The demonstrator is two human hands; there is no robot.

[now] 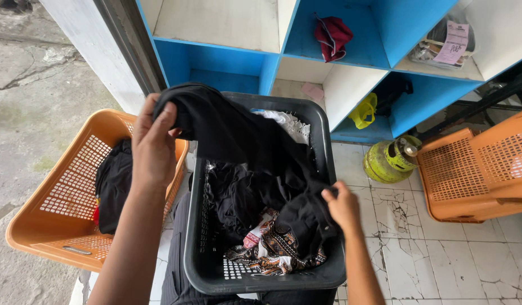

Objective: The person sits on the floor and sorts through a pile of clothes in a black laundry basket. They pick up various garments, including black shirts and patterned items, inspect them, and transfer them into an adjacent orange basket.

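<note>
Black garment [238,133] stretched diag, left hand [154,144] high, right hand [343,206] low

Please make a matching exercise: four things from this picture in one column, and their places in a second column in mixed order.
1. black garment
2. red cloth
3. green gas cylinder
4. orange basket with dark clothes

A. on the tiled floor, by the shelf
B. in a blue shelf compartment
C. held by both hands over the dark grey basket
D. left of the dark grey basket

Pairs: 1-C, 2-B, 3-A, 4-D
</note>
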